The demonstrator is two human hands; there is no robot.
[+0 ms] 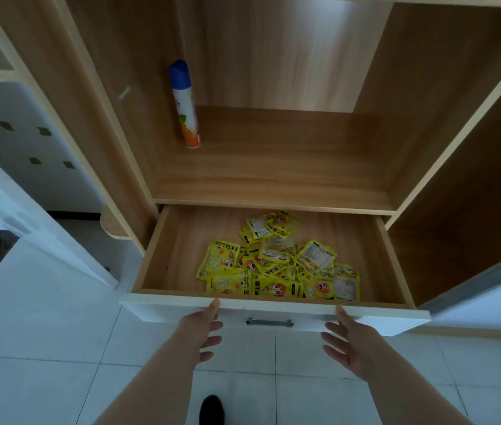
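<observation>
A wooden drawer with a white front (273,314) stands pulled out of a wooden cabinet. Several yellow snack packets (279,265) lie heaped in its middle and right part; the left part shows bare wood. My left hand (203,329) reaches to the drawer front left of the metal handle (269,322), fingers straight, thumb at the top edge. My right hand (350,342) does the same on the right of the handle, fingers spread. Neither hand holds anything.
Above the drawer an open shelf holds a spray can (184,105) with a blue cap, standing at the back left. Cabinet doors (470,210) stand open on both sides. White floor tiles lie below, and a dark shoe tip (211,409) shows at the bottom.
</observation>
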